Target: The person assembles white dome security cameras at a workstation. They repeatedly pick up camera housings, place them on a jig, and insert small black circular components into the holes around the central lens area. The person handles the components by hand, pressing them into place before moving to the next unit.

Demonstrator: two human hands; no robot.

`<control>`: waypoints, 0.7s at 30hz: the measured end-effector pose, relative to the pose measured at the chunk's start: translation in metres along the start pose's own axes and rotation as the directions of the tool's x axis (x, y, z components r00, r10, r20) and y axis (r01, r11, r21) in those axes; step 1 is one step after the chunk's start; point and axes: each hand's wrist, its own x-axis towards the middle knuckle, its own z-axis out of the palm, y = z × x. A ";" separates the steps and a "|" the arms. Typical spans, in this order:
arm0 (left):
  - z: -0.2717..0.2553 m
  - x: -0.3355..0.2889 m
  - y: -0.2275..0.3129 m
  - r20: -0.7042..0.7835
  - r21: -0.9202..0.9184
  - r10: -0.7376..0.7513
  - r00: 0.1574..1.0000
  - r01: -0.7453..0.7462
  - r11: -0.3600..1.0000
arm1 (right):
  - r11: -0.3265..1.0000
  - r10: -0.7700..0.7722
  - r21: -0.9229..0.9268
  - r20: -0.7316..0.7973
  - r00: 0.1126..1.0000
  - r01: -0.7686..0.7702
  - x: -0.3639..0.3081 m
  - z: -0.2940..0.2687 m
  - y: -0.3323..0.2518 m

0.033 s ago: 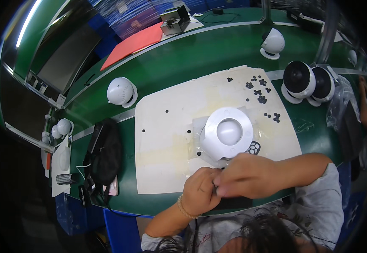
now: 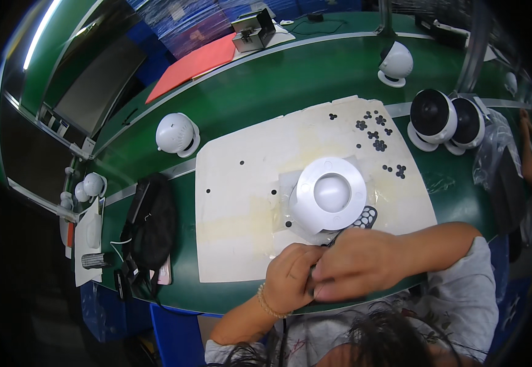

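Observation:
My left hand (image 2: 289, 278) and my right hand (image 2: 360, 263) meet at the near edge of the white board (image 2: 235, 244). Fingers of both are closed and pressed together; whatever is between them is hidden, and my right fingers are slightly blurred. Just beyond them lies a white round housing (image 2: 349, 209) with a wide ring-shaped base facing up and a domed centre. Partly under its near right side shows a dark sheet with pale round spots (image 2: 367, 218), running toward my right hand. Several small black discs (image 2: 274, 192) lie loose on the board.
Clusters of black discs (image 2: 379, 145) lie at the board's far right. White ball-shaped devices on stands (image 2: 177, 134) surround it, two with dark fronts (image 2: 431, 116) at the right. A black bag (image 2: 152, 214) lies left. A metal box (image 2: 253, 37) and red sheet (image 2: 195, 66) are at the back.
My right hand has shifted slightly nearer to me and right, baring more of the spotted dark sheet. My left hand and the white housing have barely moved.

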 end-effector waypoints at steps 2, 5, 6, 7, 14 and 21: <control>0.001 0.001 0.000 -0.019 -0.038 -0.018 1.000 0.017 0.999 | 0.971 -0.188 -0.149 0.015 0.982 0.188 0.004 -0.002 -0.006; -0.001 0.005 0.003 -0.112 0.053 0.002 0.994 0.004 0.999 | 0.994 -0.013 0.113 0.106 0.994 0.001 0.004 -0.011 -0.006; 0.000 0.008 0.004 -0.143 0.152 0.006 0.990 0.016 0.988 | 0.997 0.009 0.078 0.042 0.999 -0.012 0.004 -0.015 -0.002; 0.002 0.011 0.006 -0.174 0.251 0.011 0.985 0.033 0.967 | 0.999 0.028 0.046 -0.021 0.999 -0.027 0.003 -0.019 0.002; 0.005 0.008 0.005 0.034 0.275 0.005 0.999 -0.014 0.961 | 0.826 0.560 0.287 -0.318 0.764 -0.486 0.004 -0.052 0.038; 0.005 0.006 0.009 0.080 0.326 -0.039 0.996 0.011 0.945 | 0.821 0.566 0.275 -0.273 0.778 -0.500 -0.001 -0.056 0.041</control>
